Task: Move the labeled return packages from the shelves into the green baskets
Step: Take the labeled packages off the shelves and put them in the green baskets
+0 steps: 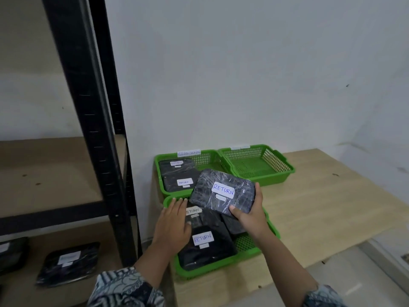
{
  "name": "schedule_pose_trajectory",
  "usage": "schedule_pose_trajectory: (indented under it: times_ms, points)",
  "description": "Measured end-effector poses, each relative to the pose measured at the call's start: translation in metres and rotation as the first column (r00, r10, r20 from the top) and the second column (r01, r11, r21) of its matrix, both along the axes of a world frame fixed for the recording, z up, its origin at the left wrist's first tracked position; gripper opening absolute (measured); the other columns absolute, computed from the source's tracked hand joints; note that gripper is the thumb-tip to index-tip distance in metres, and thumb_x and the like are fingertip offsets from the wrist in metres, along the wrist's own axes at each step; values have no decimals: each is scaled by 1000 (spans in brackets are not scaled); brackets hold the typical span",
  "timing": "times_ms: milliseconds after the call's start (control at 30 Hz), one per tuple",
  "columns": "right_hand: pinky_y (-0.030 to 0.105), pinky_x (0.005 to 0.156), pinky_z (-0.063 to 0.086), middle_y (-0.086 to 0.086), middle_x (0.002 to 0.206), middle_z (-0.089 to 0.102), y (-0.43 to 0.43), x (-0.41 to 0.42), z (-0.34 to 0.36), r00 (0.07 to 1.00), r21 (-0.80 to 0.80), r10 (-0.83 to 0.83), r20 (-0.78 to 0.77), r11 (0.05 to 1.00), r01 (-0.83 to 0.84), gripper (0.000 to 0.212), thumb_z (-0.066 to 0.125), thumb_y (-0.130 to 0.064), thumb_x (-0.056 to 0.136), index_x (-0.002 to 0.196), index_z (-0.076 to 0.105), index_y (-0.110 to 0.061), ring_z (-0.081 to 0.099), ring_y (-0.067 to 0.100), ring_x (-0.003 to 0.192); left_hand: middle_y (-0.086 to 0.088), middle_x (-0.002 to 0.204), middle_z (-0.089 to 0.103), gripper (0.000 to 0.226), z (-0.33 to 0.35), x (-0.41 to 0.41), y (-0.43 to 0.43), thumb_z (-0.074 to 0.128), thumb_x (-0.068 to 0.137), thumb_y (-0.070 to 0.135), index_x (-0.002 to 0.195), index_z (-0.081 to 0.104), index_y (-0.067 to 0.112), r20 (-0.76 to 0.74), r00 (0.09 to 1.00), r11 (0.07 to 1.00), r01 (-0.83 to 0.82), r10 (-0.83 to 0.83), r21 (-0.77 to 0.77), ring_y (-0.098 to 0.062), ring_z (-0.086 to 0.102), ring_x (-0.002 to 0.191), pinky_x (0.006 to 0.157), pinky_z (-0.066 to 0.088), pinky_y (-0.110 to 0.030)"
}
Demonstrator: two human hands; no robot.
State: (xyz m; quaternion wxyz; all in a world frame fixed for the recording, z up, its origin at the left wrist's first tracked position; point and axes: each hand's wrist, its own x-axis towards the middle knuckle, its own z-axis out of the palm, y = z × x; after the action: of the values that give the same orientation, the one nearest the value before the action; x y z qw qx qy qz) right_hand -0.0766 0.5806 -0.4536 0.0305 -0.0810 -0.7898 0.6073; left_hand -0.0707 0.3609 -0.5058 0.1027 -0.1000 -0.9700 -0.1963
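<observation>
The held package (223,193), black, wrapped in clear film and bearing a white label reading RETURN, sits tilted in the right hand (250,214); the thumb lies on its near edge and the fingers curl round its right end, so the hand grips it; it hangs over the far end of the near basket (210,268), and its far corner overlaps the near rim of the far left basket (159,171). To its left, the left hand (174,222) lies palm down with straight fingers on the stacked packages (205,251) in the near basket, gripping nothing; it covers part of the farther RETURN label there, and the held package hides the rest of that pile's far side; how many lie in the stack cannot be told. The far left basket holds two black packages (179,176) with small white labels, only the nearer one legible; the paper tag (188,152) on its far rim is too blurred to read in full. The far right basket (287,171) shows its bare mesh floor; all three baskets stand on a pale wooden table (321,207) against a white wall. At left stands a black metal shelving unit (88,107); on its lower shelf lies a shelf package (68,262) with an unreadable label, and another package (11,253) is cut off by the left edge; patterned sleeves (126,289) cover both forearms.
</observation>
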Motion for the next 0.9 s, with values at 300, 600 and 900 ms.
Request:
schedule_pose_trajectory:
  times_ms: [300,600,900]
  points:
    - [48,109,31,15,147,39,-17,-101,-22,987,36,-87,134,996,83,113,77,-17,76,148,-7,-40,39,34,133,-10,156,14,63,-14,-92,-4,43,93,27,148,17,9,57,990,991,-130,133,-41,-26,4,143,115,10,-43]
    - [45,95,45,29,134,42,-42,-207,-31,921,-18,-305,243,948,319,107,81,-22,72,144,3,-37,51,42,115,-18,155,6,69,-38,-176,-24,41,94,32,148,9,4,171,929,944,-321,330,-76,-32,2,142,115,11,-40]
    - [31,73,46,30,126,50,-55,-267,-50,868,133,-347,355,938,321,97,79,-23,75,140,7,-26,57,35,94,-31,139,38,67,-68,-189,-32,45,78,25,134,36,-13,178,907,924,-382,381,-28,-45,38,128,102,31,-50]
